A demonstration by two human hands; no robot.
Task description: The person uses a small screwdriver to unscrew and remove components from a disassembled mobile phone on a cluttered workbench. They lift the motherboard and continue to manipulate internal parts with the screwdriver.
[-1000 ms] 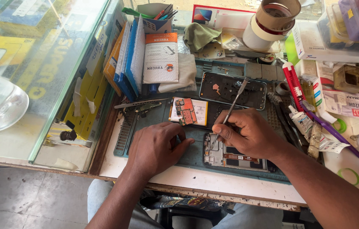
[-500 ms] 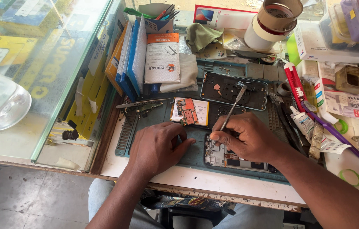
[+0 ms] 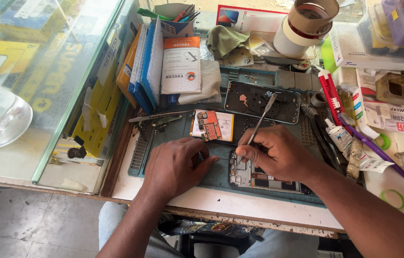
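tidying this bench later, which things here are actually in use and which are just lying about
In use:
- opened phone under both hands
- thin metal tool in the right hand
- left hand resting flat on the green work mat

Lying about:
- circuit board on a yellow card
- phone back frame
- tape rolls
- tweezers
- purple pen
- olive cloth

Opened phone [image 3: 259, 176] on work mat [image 3: 173, 136], under my right hand [image 3: 278, 155]. My left hand [image 3: 175, 165] at nine o'clock; circuit board [image 3: 207, 125] at eleven; phone back shell [image 3: 262, 101] at twelve.
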